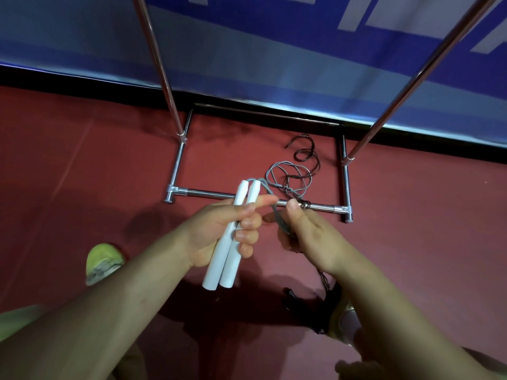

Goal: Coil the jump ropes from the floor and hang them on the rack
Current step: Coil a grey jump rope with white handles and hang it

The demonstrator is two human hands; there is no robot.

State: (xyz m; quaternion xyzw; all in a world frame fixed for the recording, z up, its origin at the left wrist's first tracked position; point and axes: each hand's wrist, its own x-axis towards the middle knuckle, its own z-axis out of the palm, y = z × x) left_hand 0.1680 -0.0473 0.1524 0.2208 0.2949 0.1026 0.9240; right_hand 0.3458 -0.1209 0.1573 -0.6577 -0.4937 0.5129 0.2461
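Note:
My left hand [219, 231] grips two white jump-rope handles [233, 237] side by side, tilted with their tops away from me. A grey cord [285, 174] leaves the handle tops and lies in loose loops on the red floor inside the rack base. My right hand [304, 231] pinches several strands of that grey cord just right of the handles. A dark brown cord [307, 154] lies tangled with the grey loops on the floor. The chrome rack [170, 89] stands in front of me, its uprights rising out of view.
The rack's base bar [203, 192] runs across just beyond my hands. A blue banner [247, 45] hangs behind the rack. My green shoe [103, 263] is at the lower left. Dark handles and cord [293, 296] lie on the floor under my right forearm.

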